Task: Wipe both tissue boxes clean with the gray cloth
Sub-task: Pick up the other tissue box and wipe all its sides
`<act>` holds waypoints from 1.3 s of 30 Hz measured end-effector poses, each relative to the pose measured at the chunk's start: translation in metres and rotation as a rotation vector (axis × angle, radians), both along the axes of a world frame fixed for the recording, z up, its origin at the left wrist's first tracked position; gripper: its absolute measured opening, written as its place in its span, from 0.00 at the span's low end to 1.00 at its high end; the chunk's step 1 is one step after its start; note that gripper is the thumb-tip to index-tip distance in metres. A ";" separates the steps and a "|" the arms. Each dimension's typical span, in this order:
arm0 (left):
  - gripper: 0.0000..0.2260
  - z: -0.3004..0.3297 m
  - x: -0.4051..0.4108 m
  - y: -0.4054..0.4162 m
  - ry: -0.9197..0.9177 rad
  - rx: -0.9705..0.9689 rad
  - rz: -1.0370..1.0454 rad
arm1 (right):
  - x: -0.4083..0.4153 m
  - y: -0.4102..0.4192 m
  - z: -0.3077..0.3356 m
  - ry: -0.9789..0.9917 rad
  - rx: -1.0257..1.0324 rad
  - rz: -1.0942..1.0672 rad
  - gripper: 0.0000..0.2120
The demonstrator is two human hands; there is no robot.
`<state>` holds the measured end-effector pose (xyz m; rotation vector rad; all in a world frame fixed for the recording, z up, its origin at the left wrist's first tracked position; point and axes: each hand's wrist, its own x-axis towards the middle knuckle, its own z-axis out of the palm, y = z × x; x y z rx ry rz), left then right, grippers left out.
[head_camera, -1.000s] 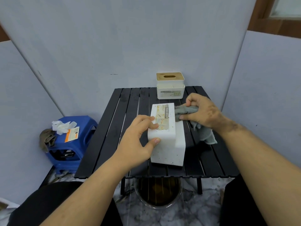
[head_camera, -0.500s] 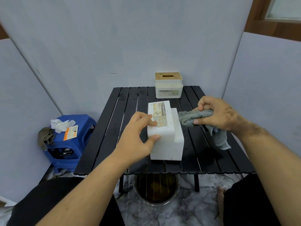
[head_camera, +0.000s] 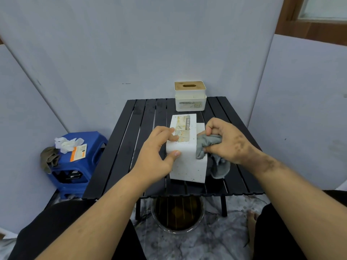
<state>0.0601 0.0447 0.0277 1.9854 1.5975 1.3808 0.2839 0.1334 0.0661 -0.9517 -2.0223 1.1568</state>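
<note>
So the biggest thing here is the black slatted surface (head_camera: pixel 120 156), boxed in by pale panels on three sides. Off to its left is a blue stool (head_camera: pixel 90 156) with crumpled white tissues (head_camera: pixel 66 144), an orange-and-white packet (head_camera: pixel 78 152) and a brownish rag (head_camera: pixel 49 158) hanging off its left edge.

Under the near edge of the surface, on the floor, there's a round bowl (head_camera: pixel 177 216) holding some dark brownish liquid.

In the middle of the surface sits the near tissue box (head_camera: pixel 187 162), white and speckled with dirt, label side facing up. At the far edge is the second tissue box (head_camera: pixel 190 98), cream with a wooden slotted lid; can't tell what's inside either one.

The left hand (head_camera: pixel 155 156) grips the near box's left side, fingers on top, thumb against the near face. The right hand (head_camera: pixel 227 141) is clenched around the gray cloth (head_camera: pixel 206 143), bunched against the box's right side, with the rest of it dangling down to the surface.
</note>
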 end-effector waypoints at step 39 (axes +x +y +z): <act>0.12 0.001 0.002 0.001 0.004 -0.001 -0.022 | 0.012 -0.002 0.003 0.100 0.053 -0.032 0.18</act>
